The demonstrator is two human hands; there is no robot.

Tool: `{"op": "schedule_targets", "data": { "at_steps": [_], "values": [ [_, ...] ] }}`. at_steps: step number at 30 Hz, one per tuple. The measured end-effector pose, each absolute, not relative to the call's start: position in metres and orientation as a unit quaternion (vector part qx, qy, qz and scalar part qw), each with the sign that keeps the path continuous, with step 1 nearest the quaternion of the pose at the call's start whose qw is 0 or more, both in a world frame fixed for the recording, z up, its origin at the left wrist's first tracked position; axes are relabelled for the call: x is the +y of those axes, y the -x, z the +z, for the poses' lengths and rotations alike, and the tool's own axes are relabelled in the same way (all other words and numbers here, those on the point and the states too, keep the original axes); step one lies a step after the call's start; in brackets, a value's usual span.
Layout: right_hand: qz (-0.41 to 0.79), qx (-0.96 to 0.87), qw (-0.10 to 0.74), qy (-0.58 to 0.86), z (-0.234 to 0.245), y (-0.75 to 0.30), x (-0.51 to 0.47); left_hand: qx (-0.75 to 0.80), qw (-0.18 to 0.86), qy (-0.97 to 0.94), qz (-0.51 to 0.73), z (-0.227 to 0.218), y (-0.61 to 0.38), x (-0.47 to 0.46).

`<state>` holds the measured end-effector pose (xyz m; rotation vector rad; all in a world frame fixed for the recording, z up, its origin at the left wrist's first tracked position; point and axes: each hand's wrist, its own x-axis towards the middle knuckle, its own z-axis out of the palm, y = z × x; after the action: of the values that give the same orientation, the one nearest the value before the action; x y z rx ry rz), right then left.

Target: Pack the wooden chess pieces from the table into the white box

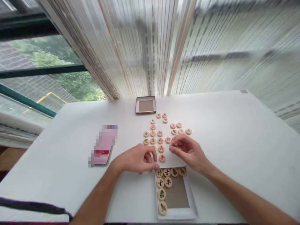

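Several round wooden game pieces (160, 140) with red or black characters lie spread on the white table (229, 140). A shallow white box (182, 200) near the front edge holds several more pieces with black characters. My left hand (137, 160) rests on the table just left of the box's top edge, its fingers curled under. My right hand (188, 151) hovers above the box's far end, with thumb and fingers pinched on one piece at the edge of the spread.
A small brown-rimmed box lid (145, 105) sits at the far side of the table. A pink phone (104, 145) lies to the left. Striped curtains (164, 47) hang behind, with a window (42, 75) at the left.
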<state>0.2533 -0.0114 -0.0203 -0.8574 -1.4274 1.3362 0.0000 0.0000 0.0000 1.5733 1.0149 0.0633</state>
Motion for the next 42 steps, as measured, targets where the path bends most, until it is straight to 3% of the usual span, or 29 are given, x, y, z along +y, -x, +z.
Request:
{"op": "schedule_targets", "data": {
  "at_steps": [13, 42],
  "values": [
    [0.551, -0.585, 0.466, 0.371, -0.0221, -0.2539, -0.0090, 0.406, 0.647, -0.645, -0.016, -0.0002, -0.0045, -0.0034],
    [0.588, -0.580, 0.449, 0.341, -0.0229, -0.2540, -0.0134, 0.405, 0.631, -0.661, -0.009, 0.0022, -0.0052, -0.0039]
  ]
}}
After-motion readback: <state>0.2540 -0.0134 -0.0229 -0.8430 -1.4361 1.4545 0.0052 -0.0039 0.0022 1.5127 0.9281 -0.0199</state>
